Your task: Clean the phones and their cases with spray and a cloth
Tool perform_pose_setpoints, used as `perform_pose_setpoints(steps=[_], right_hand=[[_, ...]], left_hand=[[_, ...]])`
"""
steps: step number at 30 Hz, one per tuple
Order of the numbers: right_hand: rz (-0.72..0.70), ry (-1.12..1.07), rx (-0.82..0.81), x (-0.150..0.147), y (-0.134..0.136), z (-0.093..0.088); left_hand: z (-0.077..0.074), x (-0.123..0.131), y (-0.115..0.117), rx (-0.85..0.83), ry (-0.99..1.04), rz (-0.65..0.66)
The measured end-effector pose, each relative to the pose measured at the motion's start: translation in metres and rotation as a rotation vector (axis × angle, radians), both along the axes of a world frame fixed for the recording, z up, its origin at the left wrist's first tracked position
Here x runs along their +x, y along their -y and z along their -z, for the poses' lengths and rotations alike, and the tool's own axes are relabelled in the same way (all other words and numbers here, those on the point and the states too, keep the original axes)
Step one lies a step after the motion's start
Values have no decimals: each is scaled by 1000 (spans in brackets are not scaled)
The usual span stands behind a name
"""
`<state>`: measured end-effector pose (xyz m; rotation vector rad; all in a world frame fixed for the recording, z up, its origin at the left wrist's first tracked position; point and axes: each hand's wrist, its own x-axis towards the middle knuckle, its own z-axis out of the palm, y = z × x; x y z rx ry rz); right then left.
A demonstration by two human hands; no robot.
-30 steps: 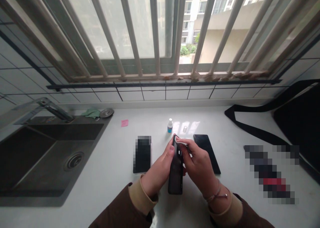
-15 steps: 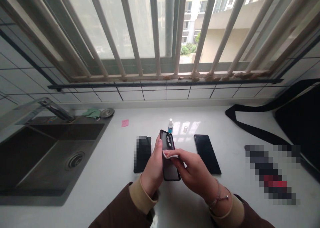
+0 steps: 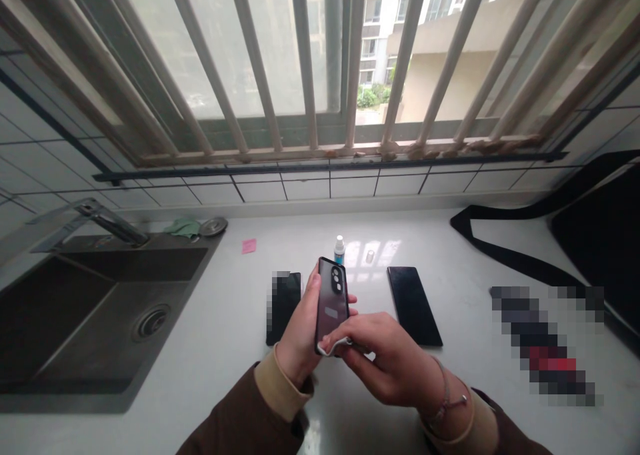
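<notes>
My left hand (image 3: 299, 328) grips a dark phone (image 3: 332, 300) from its left side, back facing me, camera bump at the top. My right hand (image 3: 387, 362) pinches a small white wipe (image 3: 334, 346) against the phone's lower end. A second black phone (image 3: 414, 305) lies flat on the white counter (image 3: 225, 348) to the right, and a third dark phone (image 3: 284, 305) lies to the left, partly behind my left hand. A small white bottle with a blue label (image 3: 339, 249) stands just beyond the held phone.
A dark sink (image 3: 95, 315) with a faucet (image 3: 103, 220) fills the left. A pink sticky note (image 3: 249, 245), a green cloth (image 3: 183, 226) and a metal drain plug (image 3: 213, 226) lie near it. A black bag with strap (image 3: 575, 222) sits at the right. Barred window behind.
The phone turned from edge-on to back-facing. My right hand slid the white wipe from the phone's top down to its lower end.
</notes>
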<state>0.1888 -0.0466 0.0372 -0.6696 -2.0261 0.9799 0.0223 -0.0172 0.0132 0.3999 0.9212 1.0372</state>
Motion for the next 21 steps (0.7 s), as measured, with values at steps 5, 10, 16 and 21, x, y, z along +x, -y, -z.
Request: perform_pose_setpoints(steps=[5, 10, 16, 21], right_hand=[[75, -45, -190, 2, -1, 2], [389, -313, -454, 9, -9, 14], [918, -163, -139, 19, -16, 14], [687, 83, 182, 8, -13, 17]], left_hand=[[1, 5, 0, -29, 72, 97], [-4, 3, -1, -56, 193, 217], [-7, -1, 4, -70, 166, 386], [-6, 3, 6, -136, 160, 361]])
